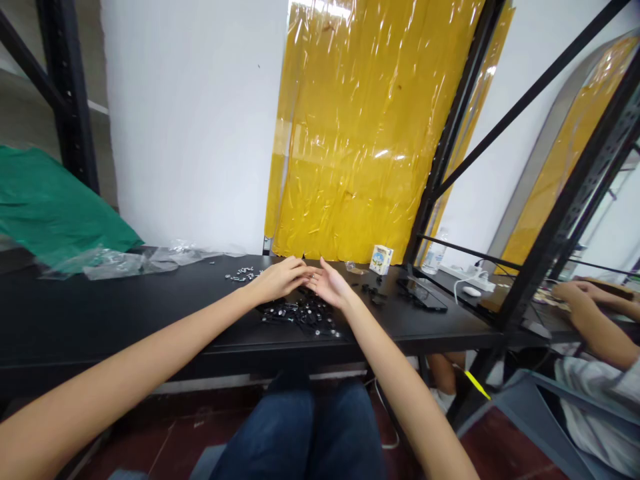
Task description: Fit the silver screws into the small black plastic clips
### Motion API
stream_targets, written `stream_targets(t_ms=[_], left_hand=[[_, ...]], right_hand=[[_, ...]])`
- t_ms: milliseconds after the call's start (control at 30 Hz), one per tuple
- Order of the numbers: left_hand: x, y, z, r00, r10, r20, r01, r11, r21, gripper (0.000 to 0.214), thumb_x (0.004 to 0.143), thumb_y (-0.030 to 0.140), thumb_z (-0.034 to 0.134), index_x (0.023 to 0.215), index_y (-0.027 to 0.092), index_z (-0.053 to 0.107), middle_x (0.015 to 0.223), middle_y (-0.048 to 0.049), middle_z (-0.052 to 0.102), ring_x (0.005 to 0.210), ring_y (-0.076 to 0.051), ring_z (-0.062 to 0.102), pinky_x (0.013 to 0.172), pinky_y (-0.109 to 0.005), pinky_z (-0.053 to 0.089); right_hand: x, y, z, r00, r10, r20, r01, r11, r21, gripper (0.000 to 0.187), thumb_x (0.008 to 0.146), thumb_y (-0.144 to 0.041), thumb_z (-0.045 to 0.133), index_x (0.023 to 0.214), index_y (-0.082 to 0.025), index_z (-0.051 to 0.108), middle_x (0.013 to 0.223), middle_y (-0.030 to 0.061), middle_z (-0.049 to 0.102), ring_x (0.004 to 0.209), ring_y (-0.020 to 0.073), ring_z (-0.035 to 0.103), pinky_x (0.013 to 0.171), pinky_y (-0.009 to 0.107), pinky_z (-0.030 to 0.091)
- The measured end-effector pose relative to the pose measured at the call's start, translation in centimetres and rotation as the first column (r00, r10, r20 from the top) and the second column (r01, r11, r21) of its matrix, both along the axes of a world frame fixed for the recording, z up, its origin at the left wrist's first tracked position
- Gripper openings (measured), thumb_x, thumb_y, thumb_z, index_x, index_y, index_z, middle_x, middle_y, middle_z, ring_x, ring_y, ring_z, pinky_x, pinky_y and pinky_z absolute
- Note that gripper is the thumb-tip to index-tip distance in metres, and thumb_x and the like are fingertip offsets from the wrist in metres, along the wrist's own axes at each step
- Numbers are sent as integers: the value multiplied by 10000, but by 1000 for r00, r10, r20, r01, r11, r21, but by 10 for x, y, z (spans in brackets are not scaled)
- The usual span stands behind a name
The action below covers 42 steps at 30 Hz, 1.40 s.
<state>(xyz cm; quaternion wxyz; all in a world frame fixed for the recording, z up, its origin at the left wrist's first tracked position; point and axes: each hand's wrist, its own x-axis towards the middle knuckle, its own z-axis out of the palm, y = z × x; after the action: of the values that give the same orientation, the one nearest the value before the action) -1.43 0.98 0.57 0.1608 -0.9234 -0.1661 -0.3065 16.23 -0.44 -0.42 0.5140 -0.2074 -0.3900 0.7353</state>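
Over the black tabletop, my left hand (284, 277) has its fingers curled and pressed together, and whatever they may pinch is too small to make out. Meeting its fingertips is my right hand (330, 285), palm turned up, with the thumb apart from the fingers; no object shows on the palm. Just below both hands lies a pile of small black parts with shiny silvery round ends (300, 315). To the left of my left hand is a loose scatter of small silvery pieces (243, 274).
Clear plastic bags (130, 261) and a green sheet (55, 207) lie at the left. Right of the hands are some black pieces (374, 293), a small printed box (381, 259) and a phone (423, 294). Beyond the black rack post (545, 220), another person's hands (575, 291) work.
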Motion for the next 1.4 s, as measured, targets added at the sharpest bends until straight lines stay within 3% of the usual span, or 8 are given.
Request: stream_targets(t_ms=[500,633,767,900,1033,1100,1233,1400], left_hand=[[-4,4,-1,998,16,63,5,945,-328,174,879,318,444,879,165,527,842,-46,542,803,-172,513,729,-284,422],[-23,12,15,961,275,-30,-276,949,-151,165,838,300,465,864,166,558,841,-62,572,857,-217,515,776,-334,399],[-53,24,26,746,665,28,-664,747,-44,142,796,239,485,810,129,574,882,-140,589,932,-309,511,812,-434,369],[-66,32,24,649,758,63,-750,652,-113,207,714,166,542,905,105,590,966,-182,592,985,-344,508,826,-456,368],[-55,28,25,859,502,-98,-496,770,-403,199,706,253,577,870,160,638,917,-91,651,863,-235,565,754,-314,411],[-48,20,28,965,168,-203,-262,694,-671,188,722,309,584,826,175,666,812,-35,674,726,-165,573,672,-242,411],[-37,-2,34,947,-195,-257,-137,478,-867,212,674,372,683,803,205,709,700,19,666,619,-107,526,571,-189,362],[-30,-8,30,936,-194,-295,-148,542,-827,262,622,407,735,789,205,729,572,38,592,539,-88,455,500,-187,313]], right_hand=[[-2,-9,2,970,207,130,-212,977,29,513,916,-512,320,1010,-68,558,877,120,661,835,157,649,852,276,509],[-3,-9,2,984,62,169,-78,993,92,501,903,-509,362,1092,-79,535,1031,160,656,965,182,638,946,334,461],[-3,-7,1,944,-204,259,143,961,238,400,893,-457,431,1057,-130,591,1070,135,662,934,173,652,926,338,471],[-4,3,-6,794,-456,401,288,864,412,358,886,-437,443,936,-149,649,920,106,708,777,156,671,815,333,516],[-4,7,-14,503,-730,463,249,635,731,333,857,-438,483,828,-163,669,770,73,713,686,157,665,738,303,516],[-3,5,-16,415,-792,447,175,552,815,321,853,-439,488,825,-178,673,750,58,712,684,161,671,716,283,511],[-2,2,-16,365,-821,438,123,510,852,321,872,-427,461,847,-187,672,755,48,716,688,157,678,693,258,505],[-2,1,-15,362,-823,438,116,506,855,314,876,-415,458,848,-184,669,747,42,713,682,146,674,689,244,503]])
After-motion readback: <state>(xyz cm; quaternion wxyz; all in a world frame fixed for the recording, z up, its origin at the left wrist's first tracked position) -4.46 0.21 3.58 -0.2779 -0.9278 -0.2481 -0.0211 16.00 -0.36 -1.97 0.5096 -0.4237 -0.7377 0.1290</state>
